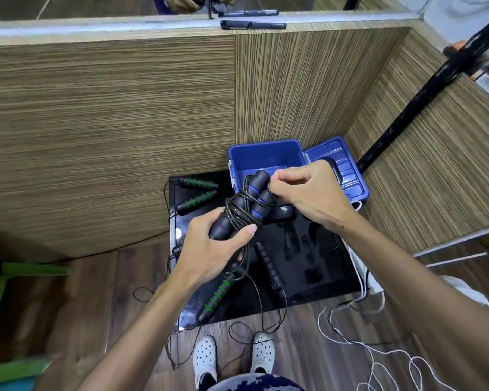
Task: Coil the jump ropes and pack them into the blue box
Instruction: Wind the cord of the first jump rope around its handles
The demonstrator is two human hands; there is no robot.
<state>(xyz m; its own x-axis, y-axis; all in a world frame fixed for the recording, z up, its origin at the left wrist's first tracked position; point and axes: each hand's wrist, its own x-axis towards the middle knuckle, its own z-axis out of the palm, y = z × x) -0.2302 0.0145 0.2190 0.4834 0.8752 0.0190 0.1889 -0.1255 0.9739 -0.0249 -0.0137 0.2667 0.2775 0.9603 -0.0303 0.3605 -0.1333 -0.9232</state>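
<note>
My left hand (209, 249) grips the two blue-banded black handles of a jump rope (247, 206), with its black cord wound around them. My right hand (305, 193) pinches the cord at the upper end of the bundle, just in front of the open blue box (266, 153). The box stands at the back of a small black table (316, 263), its lid (342, 170) folded open to the right. Two green-striped handles (198, 191) lie at the table's back left. Another green-striped handle (216, 294) and a plain black handle (268, 266) lie below my hands.
Wood-grain partition walls close in behind and to the right. A black pole (424, 91) slants down at the right. Loose black cords (254, 331) and a white cord (378, 354) trail over the wooden floor near my white shoes (235, 354). Green stool legs (20, 275) stand at left.
</note>
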